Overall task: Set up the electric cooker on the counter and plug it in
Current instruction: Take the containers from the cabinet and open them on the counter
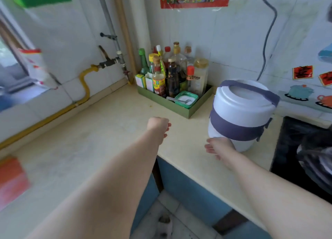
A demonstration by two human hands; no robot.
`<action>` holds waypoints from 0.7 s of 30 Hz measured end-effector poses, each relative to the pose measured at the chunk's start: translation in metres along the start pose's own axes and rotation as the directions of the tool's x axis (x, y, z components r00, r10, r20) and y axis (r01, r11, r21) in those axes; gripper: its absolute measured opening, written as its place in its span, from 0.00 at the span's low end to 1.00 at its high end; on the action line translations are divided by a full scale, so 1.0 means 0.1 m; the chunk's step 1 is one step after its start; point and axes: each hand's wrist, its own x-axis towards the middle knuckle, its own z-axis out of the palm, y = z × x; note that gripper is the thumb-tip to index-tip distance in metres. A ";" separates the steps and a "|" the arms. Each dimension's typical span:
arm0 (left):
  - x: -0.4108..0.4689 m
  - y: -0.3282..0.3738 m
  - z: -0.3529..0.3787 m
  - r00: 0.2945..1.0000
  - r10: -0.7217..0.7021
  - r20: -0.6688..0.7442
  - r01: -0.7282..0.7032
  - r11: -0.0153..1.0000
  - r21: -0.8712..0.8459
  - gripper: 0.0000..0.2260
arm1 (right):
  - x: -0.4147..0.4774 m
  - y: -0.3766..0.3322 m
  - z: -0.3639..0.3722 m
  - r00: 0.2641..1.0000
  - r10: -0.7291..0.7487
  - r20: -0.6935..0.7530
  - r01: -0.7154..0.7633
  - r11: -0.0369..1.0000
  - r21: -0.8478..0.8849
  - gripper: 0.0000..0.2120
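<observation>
the white electric cooker (pixel 240 113) with purple band and handle is standing on the cream counter (pixel 100 131), right of a green tray of bottles (pixel 175 102). my right hand (pixel 220 146) is hovering open just beside its base, holding nothing. my left hand (pixel 159 126) is hanging loosely curled over bare counter, empty. a grey cord (pixel 267 39) is dangling down the tiled wall behind.

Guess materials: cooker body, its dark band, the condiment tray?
Cooker: likely matte white plastic; smooth moulded lid, soft sheen. Band: possibly silicone or plastic; dull grey-purple, no glare. Tray: maybe painted card or wood; flat green, thin straight walls.
</observation>
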 end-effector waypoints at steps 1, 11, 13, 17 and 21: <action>-0.11 -0.08 -0.11 0.998 0.008 -0.054 -0.009 1.000 -0.013 0.11 | -0.05 0.00 0.05 0.997 -0.079 0.008 0.079 0.997 0.001 0.08; -1.08 -0.86 -1.27 0.945 -0.045 -0.324 0.010 0.994 -0.107 0.10 | -0.92 -0.09 0.83 0.897 -0.378 0.228 0.397 0.917 -0.042 0.14; -1.24 -1.02 -1.52 0.925 -0.081 -0.371 0.023 0.987 -0.156 0.14 | -1.15 -0.07 1.07 0.874 -0.388 0.292 0.419 0.907 -0.047 0.15; -1.62 -1.37 -2.06 0.870 -0.131 -0.476 0.030 0.977 -0.213 0.13 | -1.65 0.01 1.56 0.825 -0.393 0.407 0.457 0.887 -0.069 0.15; -2.07 -1.88 -2.65 0.788 -0.176 -0.590 0.037 0.970 -0.241 0.10 | -2.27 0.20 2.08 0.739 -0.398 0.544 0.520 0.850 -0.084 0.16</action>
